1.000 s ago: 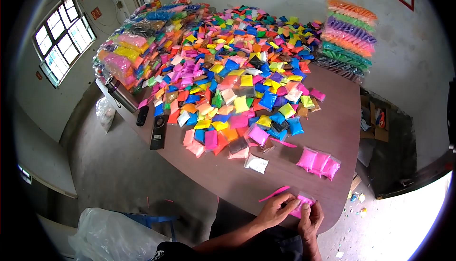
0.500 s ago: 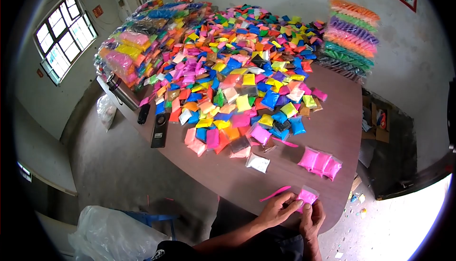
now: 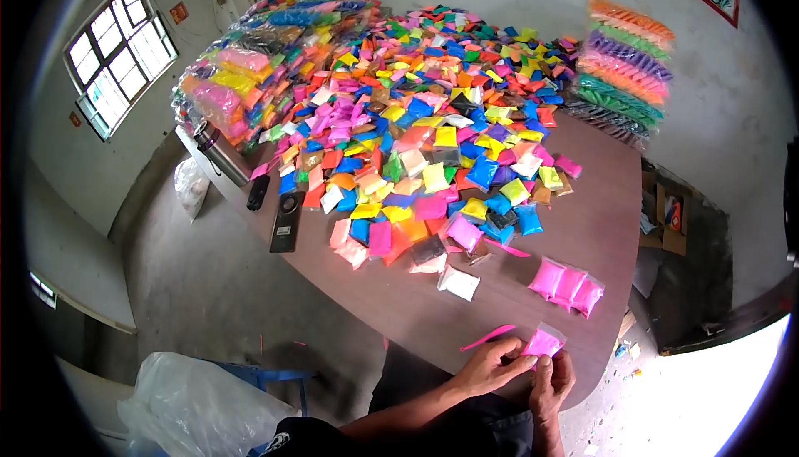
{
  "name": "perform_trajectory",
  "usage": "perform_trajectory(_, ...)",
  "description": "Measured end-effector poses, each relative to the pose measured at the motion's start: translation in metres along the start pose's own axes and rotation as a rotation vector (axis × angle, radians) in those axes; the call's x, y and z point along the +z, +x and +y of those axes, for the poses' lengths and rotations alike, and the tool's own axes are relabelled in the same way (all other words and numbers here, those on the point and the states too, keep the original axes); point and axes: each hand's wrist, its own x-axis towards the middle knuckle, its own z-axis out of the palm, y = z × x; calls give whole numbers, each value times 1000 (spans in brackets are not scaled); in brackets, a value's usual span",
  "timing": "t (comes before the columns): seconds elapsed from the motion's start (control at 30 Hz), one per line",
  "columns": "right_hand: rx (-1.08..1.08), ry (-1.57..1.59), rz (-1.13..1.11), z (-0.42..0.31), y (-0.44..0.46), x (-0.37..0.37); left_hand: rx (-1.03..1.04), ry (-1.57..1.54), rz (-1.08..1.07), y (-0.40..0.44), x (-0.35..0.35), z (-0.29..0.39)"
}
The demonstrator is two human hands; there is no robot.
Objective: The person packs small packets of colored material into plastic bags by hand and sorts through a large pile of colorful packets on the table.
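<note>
Both hands pinch the lower part of one small pink packet (image 3: 545, 340) above the table's near edge. My left hand (image 3: 493, 367) is closed on its left side, and my right hand (image 3: 553, 382) is closed on its right side, thumb in front. Just left of the packet lies a thin pink tool (image 3: 488, 338). Several pink packets (image 3: 567, 285) sit together in a row beyond my hands. A white packet (image 3: 459, 283) lies farther left, in front of a large heap of coloured packets (image 3: 433, 124).
On the table's left side stand a steel flask (image 3: 221, 154) and a black device (image 3: 287, 222). Bundles of coloured bagged strips (image 3: 624, 66) are stacked at the back right. A clear plastic bag (image 3: 200, 407) rests on a blue stool (image 3: 266, 372) at lower left.
The pink packet in my hands has risen slightly and shows more of its face. My right hand has shifted up a little. The whole view has moved slightly, so the table sits farther right.
</note>
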Motion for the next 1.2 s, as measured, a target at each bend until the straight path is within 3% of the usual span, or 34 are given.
perform_trajectory(0.17,-44,-48,-20,-8,1,7,-88,-24,7,3,3,-5)
perform_trajectory(0.27,-19,-55,-39,-6,-1,6,21,-161,57,7,4,-3)
perform_trajectory(0.47,-71,-26,-32,10,2,-2,85,34,56,4,-2,-3)
perform_trajectory(0.73,-84,-12,72,1,2,3,-71,-129,10,3,-1,7)
perform_trajectory(0.83,-39,-21,95,13,1,-4,-24,-133,35,3,3,0)
perform_trajectory(0.9,-163,-52,119,11,5,-2,-44,-183,44,2,7,0)
perform_trajectory(1.03,-100,-20,132,3,1,1,-138,-227,-3,3,1,9)
perform_trajectory(1.1,-66,40,109,-1,1,3,-3,-255,55,3,7,-4)
perform_trajectory(1.2,-77,49,94,2,1,1,-57,-230,54,1,5,6)
